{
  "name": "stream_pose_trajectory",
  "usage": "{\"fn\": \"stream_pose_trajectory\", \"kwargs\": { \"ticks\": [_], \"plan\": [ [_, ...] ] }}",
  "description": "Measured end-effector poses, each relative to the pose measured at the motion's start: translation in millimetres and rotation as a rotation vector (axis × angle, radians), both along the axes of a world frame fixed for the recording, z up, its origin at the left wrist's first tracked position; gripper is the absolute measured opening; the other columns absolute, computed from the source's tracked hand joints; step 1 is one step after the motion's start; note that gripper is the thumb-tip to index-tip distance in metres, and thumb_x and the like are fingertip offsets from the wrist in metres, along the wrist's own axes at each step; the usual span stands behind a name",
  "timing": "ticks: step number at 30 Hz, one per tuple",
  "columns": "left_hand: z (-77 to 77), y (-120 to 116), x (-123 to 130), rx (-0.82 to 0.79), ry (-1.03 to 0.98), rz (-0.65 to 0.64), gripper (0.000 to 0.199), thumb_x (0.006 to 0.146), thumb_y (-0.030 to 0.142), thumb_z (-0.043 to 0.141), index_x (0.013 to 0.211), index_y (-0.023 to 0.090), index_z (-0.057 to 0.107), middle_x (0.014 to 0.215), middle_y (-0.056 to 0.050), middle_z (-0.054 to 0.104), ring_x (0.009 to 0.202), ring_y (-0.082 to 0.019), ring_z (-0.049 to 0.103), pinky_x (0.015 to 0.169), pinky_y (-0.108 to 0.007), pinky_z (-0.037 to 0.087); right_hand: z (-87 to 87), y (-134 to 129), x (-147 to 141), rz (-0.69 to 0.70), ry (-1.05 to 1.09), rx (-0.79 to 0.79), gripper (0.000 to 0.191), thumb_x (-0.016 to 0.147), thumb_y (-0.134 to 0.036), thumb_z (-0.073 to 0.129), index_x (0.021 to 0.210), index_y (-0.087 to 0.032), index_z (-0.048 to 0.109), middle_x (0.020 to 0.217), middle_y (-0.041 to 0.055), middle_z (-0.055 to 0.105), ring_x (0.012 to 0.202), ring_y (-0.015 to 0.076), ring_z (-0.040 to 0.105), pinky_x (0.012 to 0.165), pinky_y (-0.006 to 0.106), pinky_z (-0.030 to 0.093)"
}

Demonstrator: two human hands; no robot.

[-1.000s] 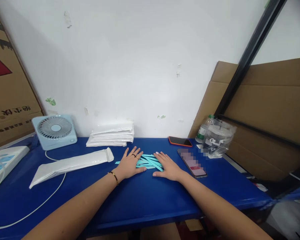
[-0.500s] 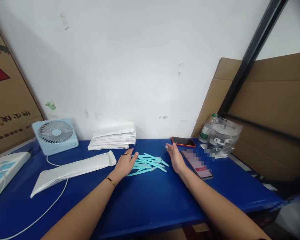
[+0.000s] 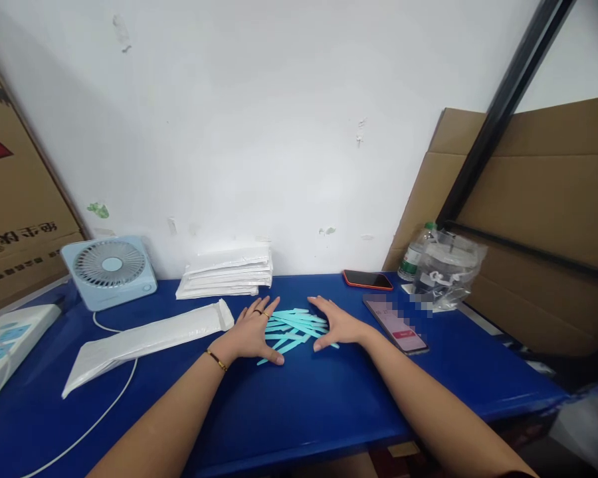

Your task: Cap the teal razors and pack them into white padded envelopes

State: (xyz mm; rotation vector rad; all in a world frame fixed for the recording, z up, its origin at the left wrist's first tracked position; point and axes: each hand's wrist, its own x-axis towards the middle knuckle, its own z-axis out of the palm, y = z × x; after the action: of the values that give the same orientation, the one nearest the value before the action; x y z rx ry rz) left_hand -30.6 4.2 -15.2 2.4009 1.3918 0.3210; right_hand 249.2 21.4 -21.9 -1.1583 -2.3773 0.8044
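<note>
Several slim turquoise sticks (image 3: 299,325) lie crisscrossed in a loose pile on the blue table (image 3: 299,411); what exactly they are is too small to tell. At the pile's left side is my left hand (image 3: 252,332), fingers spread and thumb stretched toward me, wearing rings and a bracelet. My right hand (image 3: 339,323) curves around the right side of the pile, thumb and fingers apart. Both hands cover the ends of some sticks, and neither grips any. Left of my left hand lies a long white packet (image 3: 149,338).
A stack of white packets (image 3: 226,272) lies by the wall. On the left are a light-blue fan (image 3: 110,269), a power strip (image 3: 10,345) and a white cable. To the right lie a red-edged phone (image 3: 367,279), another phone (image 3: 396,325), a bottle (image 3: 412,255) and a plastic-wrapped container (image 3: 448,265).
My right hand has moved left to the sticks and curved its fingers. My left thumb has spread away from the fingers. The pile looks slightly more gathered.
</note>
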Motion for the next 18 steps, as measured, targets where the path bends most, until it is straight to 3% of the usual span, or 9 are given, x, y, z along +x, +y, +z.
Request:
{"fn": "stream_pose_trajectory", "kwargs": {
  "ticks": [3, 6, 8, 10, 15, 18],
  "plan": [
    [-5.4, 2.0, 1.5, -0.013, 0.023, 0.005, 0.121, 0.050, 0.072, 0.067, 0.146, 0.025, 0.012, 0.145, -0.016, 0.030, 0.134, -0.038, 0.021, 0.104, -0.051, 0.023, -3.1, -2.3, -11.5, 0.078, -0.031, 0.024, 0.105, 0.053, -0.058, 0.076, 0.142, -0.024, 0.032, 0.149, 0.0108, 0.027, 0.139, 0.0328, 0.014, 0.112, 0.051, 0.009],
    [-5.1, -0.6, 9.2, 0.045, -0.022, -0.062, 0.079, 0.067, 0.064, 0.060, 0.134, 0.026, 0.041, 0.128, -0.011, 0.048, 0.119, -0.031, 0.042, 0.096, -0.041, 0.035, -0.1, -2.7, -25.7, 0.181, 0.064, 0.003, 0.075, 0.063, -0.054, 0.072, 0.130, -0.028, 0.051, 0.139, 0.0066, 0.045, 0.135, 0.0287, 0.028, 0.110, 0.044, 0.024],
    [-3.6, -5.1, 14.0, 0.086, -0.043, -0.116, 0.056, 0.075, 0.056, 0.056, 0.122, 0.026, 0.053, 0.116, -0.008, 0.054, 0.107, -0.026, 0.049, 0.090, -0.036, 0.039, 2.7, -3.4, -26.8, 0.199, 0.142, -0.030, 0.067, 0.064, -0.052, 0.072, 0.124, -0.028, 0.056, 0.133, 0.0049, 0.052, 0.132, 0.0276, 0.034, 0.108, 0.041, 0.029],
    [-3.3, -10.2, 17.6, 0.136, -0.049, -0.111, 0.048, 0.079, 0.052, 0.054, 0.119, 0.026, 0.054, 0.113, -0.007, 0.055, 0.105, -0.025, 0.049, 0.090, -0.036, 0.040, 2.5, -5.6, -21.0, 0.064, 0.265, -0.048, 0.066, 0.065, -0.052, 0.071, 0.124, -0.028, 0.056, 0.132, 0.0040, 0.053, 0.130, 0.0272, 0.037, 0.108, 0.042, 0.030],
    [-7.6, -17.7, 25.9, 0.240, 0.009, -0.077, 0.050, 0.084, 0.049, 0.046, 0.127, 0.025, 0.047, 0.125, -0.008, 0.050, 0.118, -0.026, 0.041, 0.098, -0.039, 0.034, -16.3, -20.1, -9.1, -0.609, 0.843, -0.157, 0.053, 0.085, -0.058, 0.042, 0.124, -0.025, 0.055, 0.133, 0.0056, 0.052, 0.127, 0.0244, 0.042, 0.110, 0.044, 0.026],
    [-7.3, -20.8, 33.3, 0.284, 0.050, -0.085, 0.045, 0.086, 0.048, 0.043, 0.123, 0.023, 0.050, 0.117, -0.009, 0.053, 0.111, -0.025, 0.045, 0.093, -0.037, 0.037, -25.7, -25.6, -21.0, -0.690, 1.067, -0.267, 0.050, 0.086, -0.058, 0.040, 0.118, -0.024, 0.058, 0.134, 0.0062, 0.050, 0.128, 0.0246, 0.041, 0.109, 0.043, 0.029]
  ]
}}
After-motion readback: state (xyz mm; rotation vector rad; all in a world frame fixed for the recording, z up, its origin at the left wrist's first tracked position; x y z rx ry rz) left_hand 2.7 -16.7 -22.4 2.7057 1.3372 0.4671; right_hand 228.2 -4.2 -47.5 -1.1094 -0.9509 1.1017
